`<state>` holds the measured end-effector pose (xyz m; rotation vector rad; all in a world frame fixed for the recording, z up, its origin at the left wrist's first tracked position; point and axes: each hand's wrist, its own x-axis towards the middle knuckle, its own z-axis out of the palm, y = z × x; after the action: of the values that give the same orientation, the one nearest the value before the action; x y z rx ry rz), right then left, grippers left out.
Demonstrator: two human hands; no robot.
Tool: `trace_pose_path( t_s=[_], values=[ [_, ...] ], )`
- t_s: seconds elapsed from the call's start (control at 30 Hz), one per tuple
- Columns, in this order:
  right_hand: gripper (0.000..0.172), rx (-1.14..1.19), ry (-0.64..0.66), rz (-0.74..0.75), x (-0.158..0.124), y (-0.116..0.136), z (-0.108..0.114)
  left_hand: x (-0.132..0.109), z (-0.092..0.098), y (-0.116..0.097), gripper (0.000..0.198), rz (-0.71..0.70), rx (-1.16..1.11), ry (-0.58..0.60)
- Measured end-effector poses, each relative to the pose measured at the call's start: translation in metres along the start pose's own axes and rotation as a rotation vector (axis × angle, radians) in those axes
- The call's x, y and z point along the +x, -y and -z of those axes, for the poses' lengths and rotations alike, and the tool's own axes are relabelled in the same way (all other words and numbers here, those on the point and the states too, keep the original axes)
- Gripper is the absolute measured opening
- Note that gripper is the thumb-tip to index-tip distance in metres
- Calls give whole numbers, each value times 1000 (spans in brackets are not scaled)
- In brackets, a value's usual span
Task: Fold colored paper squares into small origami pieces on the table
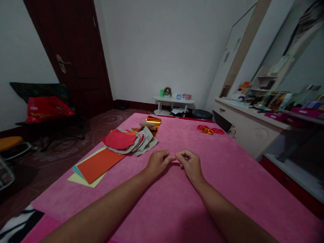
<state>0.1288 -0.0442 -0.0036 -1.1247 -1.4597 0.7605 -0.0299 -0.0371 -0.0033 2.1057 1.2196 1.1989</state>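
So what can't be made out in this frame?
Head view: whatever the left hand and right hand pinch between them, hidden by fingers and dim against the pink cloth.
Head view: lower sheets of the paper stack, covered by the orange sheet.
Head view: red and gold pieces, too small to tell their shape.
Head view: dresser clutter, blurred.

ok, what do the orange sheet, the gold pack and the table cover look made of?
Orange sheet: probably matte paper. It lies flat and thin, with crisp straight edges and no gloss.
Gold pack: seemingly metallic foil paper, given its bright mirror-like glare.
Table cover: pink fabric, perhaps plush or terry. It has a fuzzy, dull nap without shine.
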Motion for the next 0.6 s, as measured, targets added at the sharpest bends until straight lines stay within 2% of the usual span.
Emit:
trace_pose_path(
  t_s=[0.13,0.33,0.5,0.6],
  values=[
    [30,39,2,-33,-4,3,-2,0,0,1,40,-4,-134,-12],
    [22,175,76,-106,0,5,-2,1,6,0,35,36,-96,-98],
    [19,169,52,-155,3,6,2,3,7,3,34,106,-134,-131],
    [21,163,44,-160,4,6,3,3,4,5,37,165,-240,-91]
  ],
)
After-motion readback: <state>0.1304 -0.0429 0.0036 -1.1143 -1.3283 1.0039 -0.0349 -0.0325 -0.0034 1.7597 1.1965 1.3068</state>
